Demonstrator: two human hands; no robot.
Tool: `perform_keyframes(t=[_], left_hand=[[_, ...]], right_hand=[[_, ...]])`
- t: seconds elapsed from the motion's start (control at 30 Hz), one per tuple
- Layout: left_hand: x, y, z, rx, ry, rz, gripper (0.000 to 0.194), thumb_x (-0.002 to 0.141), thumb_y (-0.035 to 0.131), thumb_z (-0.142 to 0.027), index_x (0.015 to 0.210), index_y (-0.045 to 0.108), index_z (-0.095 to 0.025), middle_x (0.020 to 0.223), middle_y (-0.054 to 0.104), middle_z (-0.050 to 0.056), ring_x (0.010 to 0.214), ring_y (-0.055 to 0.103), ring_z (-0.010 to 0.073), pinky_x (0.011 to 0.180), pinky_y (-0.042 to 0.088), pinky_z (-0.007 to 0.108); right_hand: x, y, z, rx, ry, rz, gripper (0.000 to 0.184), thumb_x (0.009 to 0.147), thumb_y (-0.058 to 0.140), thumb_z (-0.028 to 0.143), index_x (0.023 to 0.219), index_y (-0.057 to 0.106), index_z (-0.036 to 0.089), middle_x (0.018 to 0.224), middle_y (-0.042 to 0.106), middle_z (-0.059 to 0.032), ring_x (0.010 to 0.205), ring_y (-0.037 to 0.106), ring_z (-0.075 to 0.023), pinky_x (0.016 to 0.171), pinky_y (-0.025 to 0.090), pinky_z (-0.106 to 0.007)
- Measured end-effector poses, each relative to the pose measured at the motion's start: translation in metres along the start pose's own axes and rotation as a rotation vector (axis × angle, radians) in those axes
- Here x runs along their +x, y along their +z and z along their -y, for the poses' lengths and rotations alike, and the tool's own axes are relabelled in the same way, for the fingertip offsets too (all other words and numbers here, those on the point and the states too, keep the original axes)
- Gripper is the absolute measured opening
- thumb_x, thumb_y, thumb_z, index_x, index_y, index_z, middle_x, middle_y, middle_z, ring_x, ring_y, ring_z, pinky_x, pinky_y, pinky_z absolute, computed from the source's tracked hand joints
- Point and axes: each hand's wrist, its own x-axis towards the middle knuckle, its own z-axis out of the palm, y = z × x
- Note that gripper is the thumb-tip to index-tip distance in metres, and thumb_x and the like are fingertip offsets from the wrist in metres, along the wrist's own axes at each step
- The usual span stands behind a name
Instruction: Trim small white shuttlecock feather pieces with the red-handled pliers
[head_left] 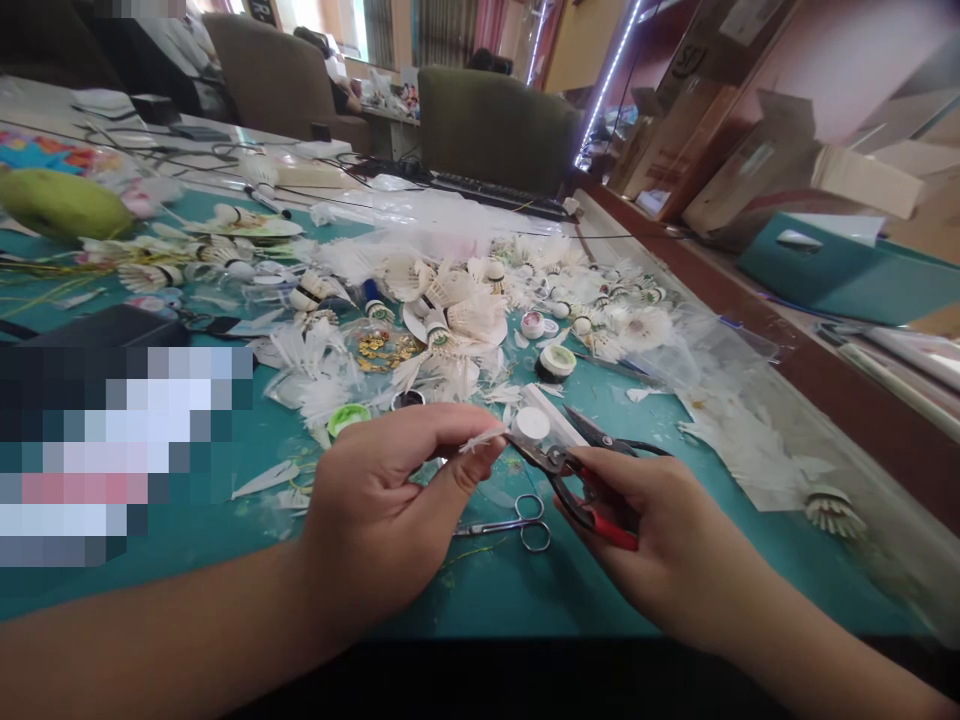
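Left hand (382, 500): thumb and fingers pressed together, pinching a white feather (480, 438). Right hand (637, 530): curled around red-and-black-handled snips (592, 510), steel tips at the feather. Just beyond, at 1 o'clock: a round white shuttlecock base (531, 423); dark-handled shears (637, 445). At 6 o'clock: steel scissors (502, 525), lying flat on a teal mat (480, 590). At 11 o'clock: a green plastic ring (349, 418); a loose heap of feathered shuttlecocks (450, 310), soft and white. At 12 o'clock, far: a black keyboard (495, 185).
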Motion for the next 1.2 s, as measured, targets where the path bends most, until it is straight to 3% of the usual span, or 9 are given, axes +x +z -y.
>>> perform_keyframes(t=[0.2,0.4,0.6,0.7,0.9,1.03,1.2], left_hand=[[-0.004,0.002,-0.001,-0.026,-0.026,-0.007,0.012,0.093,0.074,-0.023,0.098,0.082,-0.030,0.089,0.084,-0.003,0.075,0.078,0.0181,0.077,0.067,0.032],[-0.004,0.004,0.000,-0.072,-0.069,-0.019,0.013,0.092,0.074,-0.024,0.097,0.083,-0.031,0.087,0.084,-0.003,0.068,0.077,0.0172,0.071,0.068,0.031],[-0.003,0.006,-0.001,-0.106,-0.059,0.001,0.017,0.090,0.078,-0.022,0.103,0.083,-0.031,0.099,0.085,-0.001,0.082,0.080,0.0216,0.078,0.069,0.036],[-0.002,0.007,0.000,-0.154,-0.060,0.016,0.017,0.090,0.077,-0.021,0.101,0.083,-0.031,0.093,0.085,-0.003,0.078,0.079,0.0189,0.072,0.068,0.031],[0.004,0.005,0.005,-0.148,-0.099,-0.002,0.010,0.092,0.074,-0.022,0.093,0.081,-0.030,0.071,0.077,-0.003,0.059,0.068,0.0159,0.052,0.058,0.028],[0.006,0.003,0.003,-0.115,-0.054,0.008,0.011,0.094,0.072,-0.023,0.088,0.079,-0.030,0.076,0.077,-0.003,0.062,0.068,0.0168,0.064,0.061,0.032],[0.008,0.002,0.000,-0.126,-0.041,0.056,0.014,0.095,0.070,-0.022,0.086,0.077,-0.031,0.078,0.078,-0.004,0.065,0.070,0.0170,0.069,0.062,0.032]], right_hand=[[-0.001,0.007,-0.001,-0.160,-0.105,-0.199,0.020,0.095,0.054,0.027,0.075,0.055,0.022,0.056,0.050,0.0060,0.049,0.038,-0.0096,0.048,0.031,-0.025],[0.000,0.010,-0.002,-0.210,-0.128,-0.248,0.015,0.095,0.054,0.025,0.086,0.064,0.020,0.056,0.053,0.0053,0.047,0.041,-0.0103,0.046,0.032,-0.024],[0.000,0.012,-0.005,-0.359,-0.166,-0.362,0.017,0.095,0.053,0.023,0.091,0.068,0.018,0.057,0.054,0.0028,0.046,0.043,-0.0120,0.048,0.035,-0.026],[0.000,0.012,-0.006,-0.412,-0.185,-0.399,0.018,0.096,0.053,0.023,0.096,0.069,0.016,0.058,0.057,0.0013,0.047,0.046,-0.0131,0.048,0.036,-0.026],[-0.001,0.006,-0.005,-0.386,-0.197,-0.294,0.017,0.089,0.058,0.025,0.098,0.068,0.015,0.059,0.057,0.0024,0.047,0.047,-0.0130,0.046,0.035,-0.026],[-0.002,-0.005,-0.007,-0.315,-0.174,-0.210,0.018,0.087,0.062,0.026,0.102,0.066,0.017,0.068,0.062,0.0007,0.056,0.054,-0.0140,0.052,0.039,-0.026],[-0.002,-0.016,-0.012,-0.295,-0.160,-0.158,0.038,0.085,0.067,0.027,0.122,0.066,0.017,0.077,0.065,-0.0012,0.062,0.058,-0.0153,0.055,0.041,-0.027]])
